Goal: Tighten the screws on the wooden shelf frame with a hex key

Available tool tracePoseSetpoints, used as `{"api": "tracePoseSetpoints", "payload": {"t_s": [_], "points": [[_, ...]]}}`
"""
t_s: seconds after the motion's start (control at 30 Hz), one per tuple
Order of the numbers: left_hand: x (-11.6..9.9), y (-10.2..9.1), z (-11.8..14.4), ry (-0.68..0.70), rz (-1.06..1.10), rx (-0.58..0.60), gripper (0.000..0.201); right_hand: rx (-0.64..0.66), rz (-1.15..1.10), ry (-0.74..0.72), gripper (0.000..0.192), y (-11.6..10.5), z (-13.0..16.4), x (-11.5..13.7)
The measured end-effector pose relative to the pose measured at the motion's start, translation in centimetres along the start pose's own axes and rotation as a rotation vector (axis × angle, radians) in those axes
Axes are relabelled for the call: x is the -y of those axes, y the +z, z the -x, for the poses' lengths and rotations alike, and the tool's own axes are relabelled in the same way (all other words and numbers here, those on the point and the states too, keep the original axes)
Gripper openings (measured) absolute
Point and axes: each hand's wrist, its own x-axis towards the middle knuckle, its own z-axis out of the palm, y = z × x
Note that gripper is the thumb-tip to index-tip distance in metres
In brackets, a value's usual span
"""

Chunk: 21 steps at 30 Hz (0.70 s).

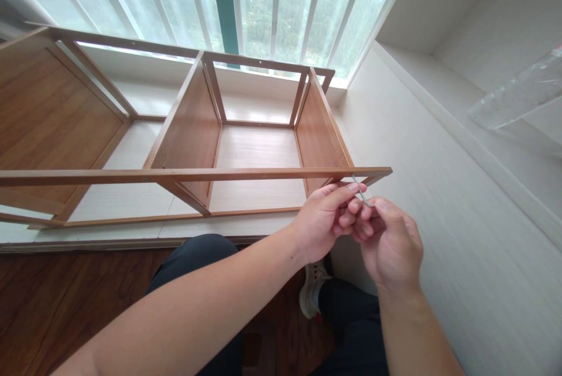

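1. Our left hand [322,218] and right hand [389,241] meet just below the right end of the shelf frame's [193,175] front rail.
2. Both grips are narrow, pinched on a small metal hex key [360,193]: left fingertips on its shaft, right thumb and fingers on its bent end.
3. The key's upper tip touches the rail's underside near the right corner.
4. The frame lies on its side on the pale ledge [144,200] below the window [259,7].
5. A clear plastic bag [522,95] sits on the right sill.
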Motion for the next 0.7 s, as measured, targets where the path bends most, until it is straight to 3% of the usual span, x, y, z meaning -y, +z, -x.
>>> {"api": "tracePoseSetpoints", "payload": {"t_s": [0.2,0.5,0.7], "points": [[0.1,-0.3,-0.1,0.012,-0.032,0.030,0.034,0.021,-0.020,0.018,0.034,-0.2,0.0,0.0],[-0.3,0.3,0.4,0.004,-0.059,0.009,0.031,-0.051,0.193,-0.253,0.033,-0.2,0.5,-0.9],[-0.2,0.3,0.4,-0.004,-0.045,-0.018,0.031,-0.171,0.472,-0.427,0.034,-0.2,0.5,-0.9]]}}
